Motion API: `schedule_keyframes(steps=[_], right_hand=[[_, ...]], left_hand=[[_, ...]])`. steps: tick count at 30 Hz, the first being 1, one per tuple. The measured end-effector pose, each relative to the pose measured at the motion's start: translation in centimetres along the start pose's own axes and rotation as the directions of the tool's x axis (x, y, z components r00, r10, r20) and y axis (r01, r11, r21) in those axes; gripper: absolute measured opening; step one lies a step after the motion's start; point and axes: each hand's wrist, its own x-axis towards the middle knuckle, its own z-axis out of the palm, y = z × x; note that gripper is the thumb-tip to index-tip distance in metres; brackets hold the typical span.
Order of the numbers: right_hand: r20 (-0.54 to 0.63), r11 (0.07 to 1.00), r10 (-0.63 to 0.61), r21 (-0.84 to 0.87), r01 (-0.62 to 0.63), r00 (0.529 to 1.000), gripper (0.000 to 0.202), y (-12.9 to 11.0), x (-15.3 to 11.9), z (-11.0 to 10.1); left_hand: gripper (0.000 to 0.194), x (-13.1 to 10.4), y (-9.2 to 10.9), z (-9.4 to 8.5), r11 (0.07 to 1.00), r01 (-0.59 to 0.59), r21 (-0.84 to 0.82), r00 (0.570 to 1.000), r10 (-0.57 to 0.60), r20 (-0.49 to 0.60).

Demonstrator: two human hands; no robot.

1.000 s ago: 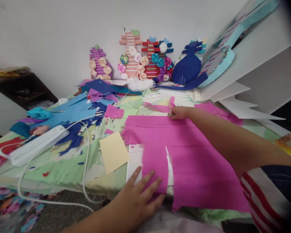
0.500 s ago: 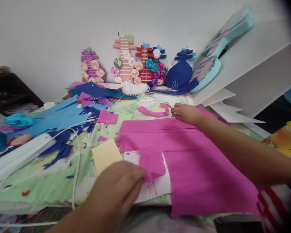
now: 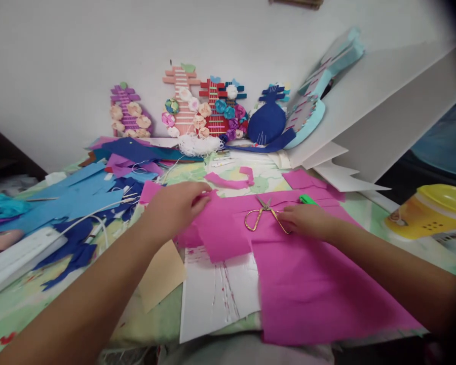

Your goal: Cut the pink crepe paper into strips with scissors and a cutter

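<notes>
My left hand (image 3: pixel 182 205) pinches the upper edge of a small pink paper piece (image 3: pixel 226 233), which lies over the large pink sheet and partly over a white board (image 3: pixel 216 289). My right hand (image 3: pixel 304 220) is closed at the right handle loop of gold-handled scissors (image 3: pixel 264 210). Their blades are slightly apart and point away from me, over the large pink sheet (image 3: pixel 319 284). A green object (image 3: pixel 307 199) lies just beyond my right hand. Beside the white board rests a tan paper square (image 3: pixel 161 276).
Flower-decorated instrument shapes (image 3: pixel 182 106) and a dark blue one (image 3: pixel 268 121) stand along the wall. Blue scraps (image 3: pixel 79 187), a white power strip (image 3: pixel 23 261) and its cable are at left. A yellow-lidded tub (image 3: pixel 429 213) and folded white boards (image 3: pixel 380 116) are at right.
My left hand has moved up and away from me with the small pink piece. My right hand and the scissors have come lower, onto the pink sheet. The view has shifted rightward.
</notes>
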Motion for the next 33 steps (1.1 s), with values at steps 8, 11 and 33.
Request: schedule_keyframes(steps=[8, 11, 33], right_hand=[[0.098, 0.811, 0.556, 0.155, -0.564, 0.825, 0.063, -4.0, 4.1, -1.0], [0.131, 0.782, 0.58, 0.188, -0.595, 0.804, 0.055, -4.7, 5.1, -1.4], [-0.033, 0.788, 0.615, 0.036, -0.614, 0.788, 0.026, -2.4, 1.2, -0.8]], left_hand=[[0.02, 6.9, -1.8, 1.6, 0.999, 0.004, -0.037, 0.998, -0.001, 0.061], [0.02, 9.4, -2.4, 3.8, 1.0, 0.009, -0.014, 0.991, -0.007, 0.134], [0.028, 10.2, -4.9, 14.0, 0.987, -0.083, 0.136, 0.982, 0.057, 0.181]])
